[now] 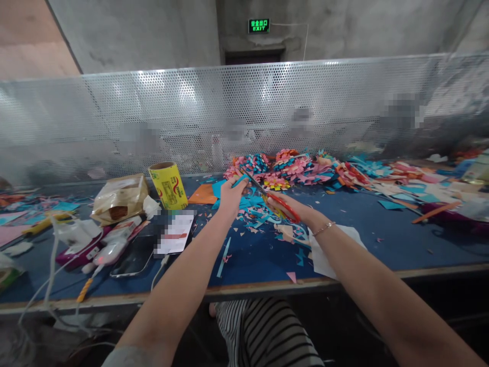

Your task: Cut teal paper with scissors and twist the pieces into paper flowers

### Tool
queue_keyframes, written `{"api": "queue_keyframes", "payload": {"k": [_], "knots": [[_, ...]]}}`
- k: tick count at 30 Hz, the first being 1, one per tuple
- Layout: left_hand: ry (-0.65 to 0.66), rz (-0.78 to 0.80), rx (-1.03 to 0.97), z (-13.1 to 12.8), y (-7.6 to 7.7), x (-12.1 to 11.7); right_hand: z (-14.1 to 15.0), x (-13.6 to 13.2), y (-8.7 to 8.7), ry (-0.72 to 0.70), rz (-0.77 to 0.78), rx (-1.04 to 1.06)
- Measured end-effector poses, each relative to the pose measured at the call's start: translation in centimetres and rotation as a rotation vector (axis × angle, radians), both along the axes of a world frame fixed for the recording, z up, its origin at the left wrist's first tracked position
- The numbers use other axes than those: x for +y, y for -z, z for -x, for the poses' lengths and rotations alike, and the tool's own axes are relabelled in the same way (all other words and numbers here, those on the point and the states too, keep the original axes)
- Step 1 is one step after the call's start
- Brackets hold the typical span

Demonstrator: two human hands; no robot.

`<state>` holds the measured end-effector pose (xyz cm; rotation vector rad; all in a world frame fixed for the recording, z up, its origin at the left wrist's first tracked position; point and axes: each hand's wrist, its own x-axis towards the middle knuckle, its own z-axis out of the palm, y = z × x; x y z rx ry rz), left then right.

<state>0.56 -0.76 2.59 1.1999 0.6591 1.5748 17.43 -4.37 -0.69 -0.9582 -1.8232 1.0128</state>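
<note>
Above the middle of the blue counter [252, 267], the right hand [282, 203] had its fingers wrapped around the handles of one pair of scissors [292, 211], blades pointing toward the left hand [231, 196]. That hand's fingers pinched blue paper [240, 180] just beside the blade tips; whether they touched could not be told. Leftward were one yellow roll [168, 186], one paper bag [128, 191] and one orange sheet [204, 194].

2 hands [231, 193] [298, 205], 1 pr scissors [272, 196], 1 yel tube [167, 187]
</note>
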Motion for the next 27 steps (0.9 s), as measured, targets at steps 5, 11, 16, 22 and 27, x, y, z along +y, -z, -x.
{"api": "queue_keyframes", "payload": {"k": [5, 11, 16, 22, 27], "knots": [[0.004, 0.012, -0.015, 0.0, -0.2, -0.1, 0.1, -0.2, -0.2, -0.009, -0.069, -0.078], [0.008, 0.034, -0.021, 0.1, -0.2, -0.1, -0.1, 0.9, 0.4, 0.059, -0.173, -0.153], [0.038, 0.041, -0.036, 0.3, -0.2, 0.1, -0.2, 0.6, -0.4, 0.094, -0.273, -0.284], [0.048, 0.045, -0.035, 0.5, -0.3, 0.1, 0.3, 0.3, -0.9, 0.134, -0.288, -0.343], [0.045, 0.055, -0.036, 0.4, -0.3, 0.0, 0.4, 0.5, 0.3, 0.081, -0.136, -0.129]]}}
